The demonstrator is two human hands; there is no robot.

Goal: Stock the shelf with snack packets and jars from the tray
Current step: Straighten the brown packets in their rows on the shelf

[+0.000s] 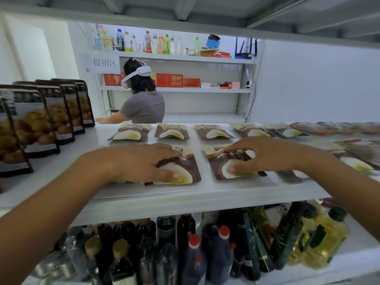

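Observation:
Two brown-and-cream snack packets lie flat in the front row of the white shelf (185,200). My left hand (141,163) rests on the left packet (185,171), fingers over its top and thumb on its lower half. My right hand (265,155) presses on the right packet (218,161) with spread fingers and the thumb on its cream picture. Behind them a back row of the same packets (171,131) lies flat. No tray or jar is in view.
Upright dark pouches with a potato picture (41,124) stand at the shelf's left. More flat packets (353,161) run off to the right. Bottles of sauce and oil (205,247) fill the shelf below. A person in a headset (144,103) works at a far shelf.

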